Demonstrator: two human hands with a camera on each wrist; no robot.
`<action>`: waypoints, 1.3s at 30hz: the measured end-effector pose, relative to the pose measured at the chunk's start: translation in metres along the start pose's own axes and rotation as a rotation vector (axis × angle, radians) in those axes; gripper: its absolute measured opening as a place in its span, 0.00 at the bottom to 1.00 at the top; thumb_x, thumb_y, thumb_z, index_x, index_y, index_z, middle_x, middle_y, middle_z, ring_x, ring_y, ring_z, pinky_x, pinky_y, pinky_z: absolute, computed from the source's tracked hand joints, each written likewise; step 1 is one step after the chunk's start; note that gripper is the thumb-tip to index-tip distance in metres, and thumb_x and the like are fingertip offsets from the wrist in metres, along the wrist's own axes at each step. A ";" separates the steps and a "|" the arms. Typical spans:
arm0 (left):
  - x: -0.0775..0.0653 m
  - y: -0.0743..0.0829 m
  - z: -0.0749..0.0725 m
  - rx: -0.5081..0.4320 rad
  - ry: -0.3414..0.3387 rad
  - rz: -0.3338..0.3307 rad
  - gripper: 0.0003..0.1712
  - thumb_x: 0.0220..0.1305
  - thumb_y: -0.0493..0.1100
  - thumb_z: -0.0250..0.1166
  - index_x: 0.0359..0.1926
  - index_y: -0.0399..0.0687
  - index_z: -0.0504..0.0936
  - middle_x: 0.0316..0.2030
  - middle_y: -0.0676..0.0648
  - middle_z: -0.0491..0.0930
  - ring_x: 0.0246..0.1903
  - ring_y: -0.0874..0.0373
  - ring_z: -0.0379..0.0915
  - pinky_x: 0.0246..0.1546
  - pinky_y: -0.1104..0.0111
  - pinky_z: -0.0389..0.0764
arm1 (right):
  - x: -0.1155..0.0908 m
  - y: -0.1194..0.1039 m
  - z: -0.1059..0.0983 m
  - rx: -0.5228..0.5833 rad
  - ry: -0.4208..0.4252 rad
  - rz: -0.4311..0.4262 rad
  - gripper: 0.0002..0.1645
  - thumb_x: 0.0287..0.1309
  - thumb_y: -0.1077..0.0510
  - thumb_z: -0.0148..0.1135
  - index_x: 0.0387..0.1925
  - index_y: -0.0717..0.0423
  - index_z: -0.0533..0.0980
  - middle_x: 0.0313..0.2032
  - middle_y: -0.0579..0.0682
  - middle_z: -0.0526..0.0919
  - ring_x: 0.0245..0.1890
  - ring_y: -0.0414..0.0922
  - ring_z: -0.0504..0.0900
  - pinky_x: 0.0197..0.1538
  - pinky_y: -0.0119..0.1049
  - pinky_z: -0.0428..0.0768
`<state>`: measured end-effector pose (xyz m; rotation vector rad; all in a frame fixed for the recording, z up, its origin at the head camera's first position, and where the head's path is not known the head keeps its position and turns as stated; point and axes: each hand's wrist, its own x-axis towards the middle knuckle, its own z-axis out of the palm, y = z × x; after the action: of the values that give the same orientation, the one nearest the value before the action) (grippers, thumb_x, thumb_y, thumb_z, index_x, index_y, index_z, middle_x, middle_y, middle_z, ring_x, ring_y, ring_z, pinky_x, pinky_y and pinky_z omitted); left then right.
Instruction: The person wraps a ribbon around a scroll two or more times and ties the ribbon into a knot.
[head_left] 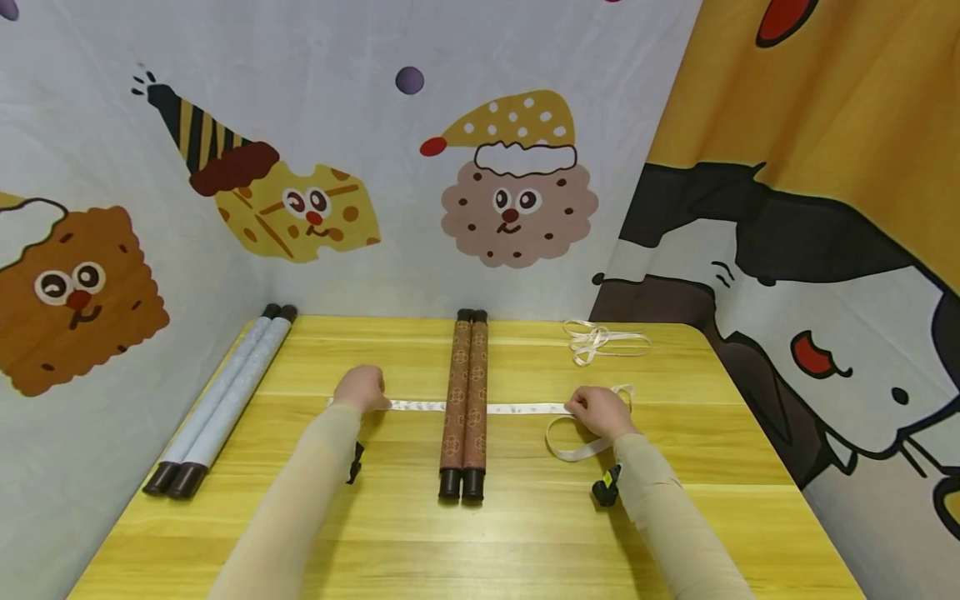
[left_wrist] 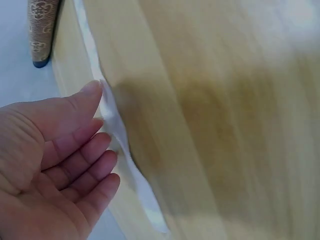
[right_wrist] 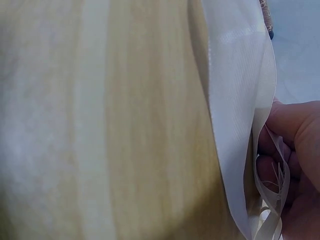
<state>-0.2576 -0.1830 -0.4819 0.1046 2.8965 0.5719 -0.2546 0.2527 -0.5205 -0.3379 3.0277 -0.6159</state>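
Observation:
A white ribbon (head_left: 527,409) with faint printing runs crosswise beneath a brown patterned scroll (head_left: 466,400) rolled from both ends, with dark knobs. Left of the scroll, my left hand (head_left: 360,388) pinches the ribbon near its end; in the left wrist view the thumb (left_wrist: 86,97) lies at the ribbon's edge and the other fingers curl loosely. To the right, my right hand (head_left: 602,411) pinches the other stretch of ribbon, whose loose tail loops around and below it. The right wrist view shows folded ribbon (right_wrist: 235,85) at the fingertips, with frayed threads near the palm.
A light blue-grey double-rolled scroll (head_left: 232,387) lies slanted along the table's left edge. Another tangled white ribbon (head_left: 600,342) lies at the back right. The wooden table (head_left: 525,542) ends at a printed cloth backdrop (head_left: 405,167).

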 end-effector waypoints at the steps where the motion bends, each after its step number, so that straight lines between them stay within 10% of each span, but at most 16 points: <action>1: 0.000 -0.002 0.002 0.002 0.007 0.002 0.16 0.50 0.38 0.77 0.34 0.35 0.79 0.33 0.43 0.80 0.36 0.46 0.77 0.42 0.52 0.79 | 0.000 0.000 0.000 0.001 0.001 -0.002 0.11 0.65 0.52 0.64 0.28 0.52 0.79 0.23 0.44 0.77 0.23 0.43 0.70 0.33 0.42 0.72; 39: -0.005 -0.008 -0.008 -0.102 -0.047 0.088 0.05 0.63 0.34 0.63 0.32 0.36 0.84 0.29 0.45 0.82 0.27 0.53 0.72 0.35 0.57 0.77 | 0.000 0.001 -0.001 0.015 -0.013 -0.026 0.13 0.66 0.51 0.64 0.25 0.51 0.77 0.20 0.43 0.74 0.21 0.43 0.68 0.30 0.39 0.69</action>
<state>-0.2548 -0.1935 -0.4766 0.2282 2.8226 0.7213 -0.2551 0.2540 -0.5196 -0.3790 3.0094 -0.6353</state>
